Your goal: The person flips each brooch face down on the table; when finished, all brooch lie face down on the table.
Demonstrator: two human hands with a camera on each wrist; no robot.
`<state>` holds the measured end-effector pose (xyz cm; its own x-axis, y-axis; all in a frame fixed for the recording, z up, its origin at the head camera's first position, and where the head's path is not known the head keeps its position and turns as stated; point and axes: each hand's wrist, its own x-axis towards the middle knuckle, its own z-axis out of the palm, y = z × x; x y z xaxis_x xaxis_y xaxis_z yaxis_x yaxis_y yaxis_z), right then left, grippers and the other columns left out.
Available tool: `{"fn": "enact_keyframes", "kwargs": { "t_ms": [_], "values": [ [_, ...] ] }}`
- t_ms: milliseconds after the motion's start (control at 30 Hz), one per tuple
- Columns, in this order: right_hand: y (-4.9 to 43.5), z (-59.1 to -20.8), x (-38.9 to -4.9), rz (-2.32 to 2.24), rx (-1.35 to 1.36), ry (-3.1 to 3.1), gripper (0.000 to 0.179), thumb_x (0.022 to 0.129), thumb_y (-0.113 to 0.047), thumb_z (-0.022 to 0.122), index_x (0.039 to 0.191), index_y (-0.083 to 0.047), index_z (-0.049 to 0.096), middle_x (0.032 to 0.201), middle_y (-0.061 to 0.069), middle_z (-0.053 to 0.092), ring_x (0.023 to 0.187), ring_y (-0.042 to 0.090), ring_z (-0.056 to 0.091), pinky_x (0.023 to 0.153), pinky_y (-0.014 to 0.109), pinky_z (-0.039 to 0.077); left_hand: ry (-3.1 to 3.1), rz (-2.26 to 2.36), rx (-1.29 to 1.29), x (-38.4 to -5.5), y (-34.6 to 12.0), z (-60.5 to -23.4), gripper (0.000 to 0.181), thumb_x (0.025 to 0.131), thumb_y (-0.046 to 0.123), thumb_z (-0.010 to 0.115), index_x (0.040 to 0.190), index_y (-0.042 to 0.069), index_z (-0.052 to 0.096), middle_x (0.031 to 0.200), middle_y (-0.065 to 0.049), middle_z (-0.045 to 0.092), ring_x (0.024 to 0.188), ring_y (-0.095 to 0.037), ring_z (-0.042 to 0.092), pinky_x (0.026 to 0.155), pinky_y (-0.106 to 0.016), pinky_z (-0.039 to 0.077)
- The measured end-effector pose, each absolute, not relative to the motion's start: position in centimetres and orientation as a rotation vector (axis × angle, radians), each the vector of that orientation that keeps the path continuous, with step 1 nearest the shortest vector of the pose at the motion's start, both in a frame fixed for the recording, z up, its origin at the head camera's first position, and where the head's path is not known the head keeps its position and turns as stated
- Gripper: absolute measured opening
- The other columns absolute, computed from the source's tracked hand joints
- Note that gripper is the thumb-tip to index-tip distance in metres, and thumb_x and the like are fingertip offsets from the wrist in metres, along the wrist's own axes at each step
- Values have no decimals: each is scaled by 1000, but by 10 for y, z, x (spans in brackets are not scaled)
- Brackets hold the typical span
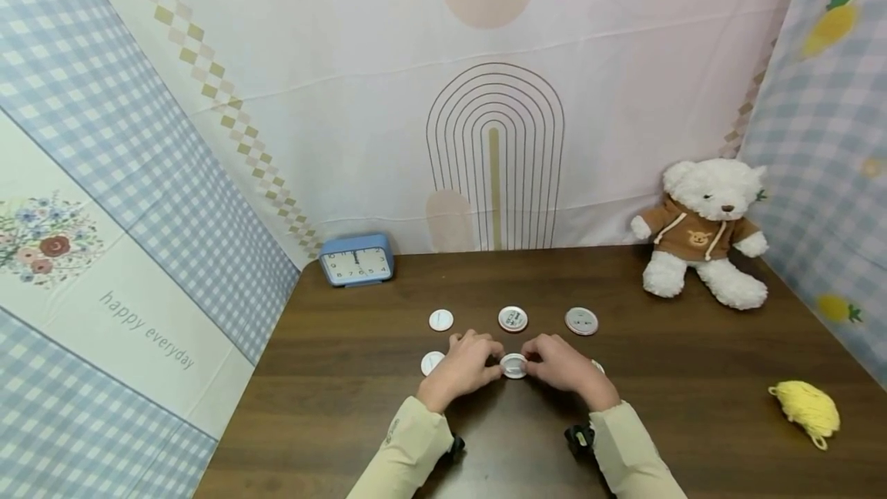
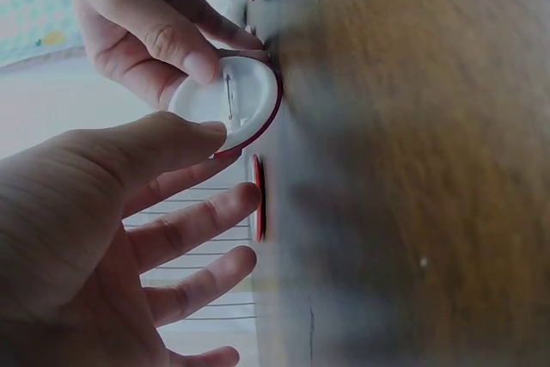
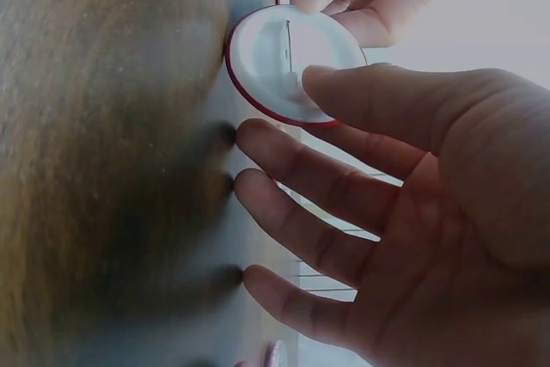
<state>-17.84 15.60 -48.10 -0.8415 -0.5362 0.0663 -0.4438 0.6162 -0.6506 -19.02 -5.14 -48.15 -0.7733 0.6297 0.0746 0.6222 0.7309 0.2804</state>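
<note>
Both hands pinch one round pin-back button badge (image 1: 514, 366), white on its back with a red rim. Its straight pin faces up in the left wrist view. My left hand (image 1: 469, 364) holds one edge between thumb and index finger, the other fingers spread. From the opposite edge, my right hand (image 1: 563, 364) grips it with thumb and index finger; its remaining fingertips are down close to the table. Beyond the hands lie a white badge (image 1: 440, 320), a badge with dark print (image 1: 513, 319) and a silvery badge (image 1: 581, 321). Another white badge (image 1: 433, 362) is partly hidden by my left hand.
A badge edge (image 1: 598, 366) peeks out behind the right hand. On the brown wooden table (image 1: 333, 406), a blue clock (image 1: 357, 261) stands at the back left. A white teddy bear (image 1: 707, 233) sits at the back right, with yellow yarn (image 1: 807, 411) nearer the front.
</note>
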Motion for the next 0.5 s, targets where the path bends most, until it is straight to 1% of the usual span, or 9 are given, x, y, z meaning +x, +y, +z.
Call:
{"fn": "enact_keyframes", "kwargs": {
  "t_ms": [133, 233, 367, 500],
  "values": [
    [154, -484, -180, -1010, -806, 2733, 18, 89, -1, 68, 75, -11, 64, 66, -9, 51, 61, 6, 44, 60, 27, 41, 2896, 484, 1046, -190, -50, -481, 4, 86, 22, 75, 86, 20, 72, 87, 4, 64, 83, -16, 51, 71, -33, 29],
    [153, -486, -180, -988, -788, 2769, 18, 88, -2, 69, 74, -12, 63, 66, -9, 51, 61, 8, 45, 60, 28, 40, 2899, 498, 1041, -189, -49, -481, 8, 85, 21, 75, 81, 20, 68, 84, 4, 63, 81, -16, 50, 72, -34, 28],
    [152, -489, -179, -978, -742, 2808, 14, 87, -4, 72, 78, -12, 65, 70, -8, 54, 64, 9, 47, 63, 30, 42, 2921, 488, 1024, -189, -47, -481, 16, 83, 21, 76, 75, 21, 62, 81, 4, 61, 81, -17, 49, 72, -35, 27],
    [151, -491, -179, -1006, -692, 2808, 11, 85, -5, 76, 82, -10, 67, 72, -6, 56, 66, 10, 49, 63, 31, 43, 2935, 462, 1003, -189, -46, -483, 21, 83, 23, 77, 73, 21, 59, 80, 6, 59, 81, -18, 49, 72, -35, 28]
  ]
}}
